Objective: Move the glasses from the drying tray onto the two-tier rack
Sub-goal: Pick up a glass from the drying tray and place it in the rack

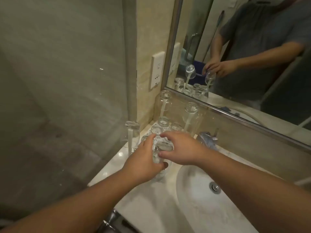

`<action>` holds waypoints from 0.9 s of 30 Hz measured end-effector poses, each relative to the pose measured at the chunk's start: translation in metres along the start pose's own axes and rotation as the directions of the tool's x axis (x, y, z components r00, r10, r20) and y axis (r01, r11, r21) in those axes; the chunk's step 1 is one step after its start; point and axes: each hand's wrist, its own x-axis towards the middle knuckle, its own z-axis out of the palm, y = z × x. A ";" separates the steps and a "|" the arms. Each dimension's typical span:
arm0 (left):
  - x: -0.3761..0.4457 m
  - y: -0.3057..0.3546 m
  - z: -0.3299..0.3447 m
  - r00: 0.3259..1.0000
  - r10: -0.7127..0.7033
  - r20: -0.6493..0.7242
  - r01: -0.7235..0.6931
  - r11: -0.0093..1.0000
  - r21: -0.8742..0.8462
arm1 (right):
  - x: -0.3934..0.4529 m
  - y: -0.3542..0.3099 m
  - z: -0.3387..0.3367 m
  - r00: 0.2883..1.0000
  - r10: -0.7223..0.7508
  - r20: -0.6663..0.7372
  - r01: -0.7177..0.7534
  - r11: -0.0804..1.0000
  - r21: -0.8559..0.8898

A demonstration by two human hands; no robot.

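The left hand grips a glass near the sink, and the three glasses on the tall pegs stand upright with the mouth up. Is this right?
Not quite. In the head view the left hand does grip a glass near the sink, but the peg glasses hang inverted, mouth down.

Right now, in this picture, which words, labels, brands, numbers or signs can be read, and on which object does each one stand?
No text can be read in this picture.
Wall socket plate: a small dark mark near its top, too blurred to read as a letter or symbol.
Glasses on the rack: plain, no print visible.
Crumpled blue wrapper beside the mirror: any print is too blurred to read.
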 end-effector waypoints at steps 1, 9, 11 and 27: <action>0.000 0.001 0.001 1.000 -0.023 0.006 0.024 0.998 -0.050 | 0.001 -0.001 0.002 1.000 0.021 0.008 -0.021 1.000 0.005; 0.007 -0.017 0.015 0.991 -0.111 0.073 0.120 0.983 -0.142 | 0.010 -0.002 0.017 0.995 0.096 0.024 -0.096 0.995 0.000; 0.007 -0.019 0.015 0.990 -0.115 0.084 0.128 0.978 -0.163 | 0.012 -0.002 0.018 0.991 0.127 0.029 -0.129 0.991 0.042; 0.018 0.002 -0.001 0.999 -0.040 0.024 0.045 0.953 -0.299 | 0.022 -0.004 -0.020 0.988 0.154 -0.001 -0.152 0.976 0.154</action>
